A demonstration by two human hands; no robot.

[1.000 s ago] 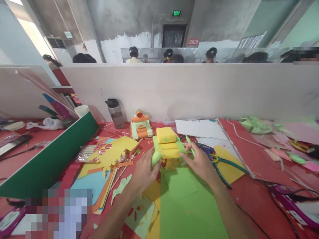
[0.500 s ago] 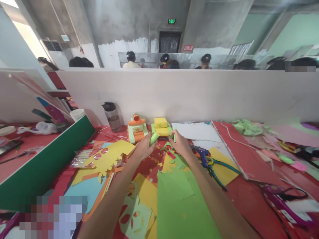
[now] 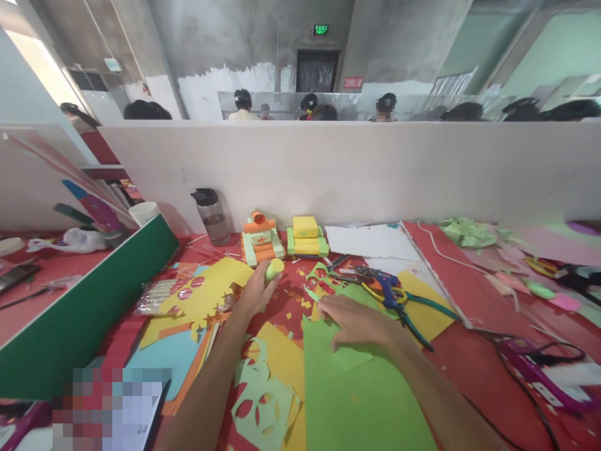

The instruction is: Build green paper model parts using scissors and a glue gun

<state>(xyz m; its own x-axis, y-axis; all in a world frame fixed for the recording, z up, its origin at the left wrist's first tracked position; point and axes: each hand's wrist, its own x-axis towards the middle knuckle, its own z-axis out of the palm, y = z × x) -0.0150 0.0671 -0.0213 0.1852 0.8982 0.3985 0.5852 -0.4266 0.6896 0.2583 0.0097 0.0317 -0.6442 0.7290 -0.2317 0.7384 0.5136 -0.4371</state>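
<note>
Yellow-and-green paper model [image 3: 306, 233] just set down: a second ago held between both grips, now parked near the counter's [image 3: 457, 363] back edge, just beside the orange-and-green model [image 3: 261, 240]. Left grip [image 3: 257, 290] is closed round a green roll [image 3: 273, 269], yellow end showing — kept clear of the yellow-and-green one. Right grip [image 3: 350, 321] has been drawn back over the far edge of the green sheet [image 3: 359, 401]; a narrow pale-green piece [image 3: 310, 294] shows at its fingertips — pinched or merely touched, can't be told. Likely meaning: handling of the model is paused, both small parts unattached.
</note>
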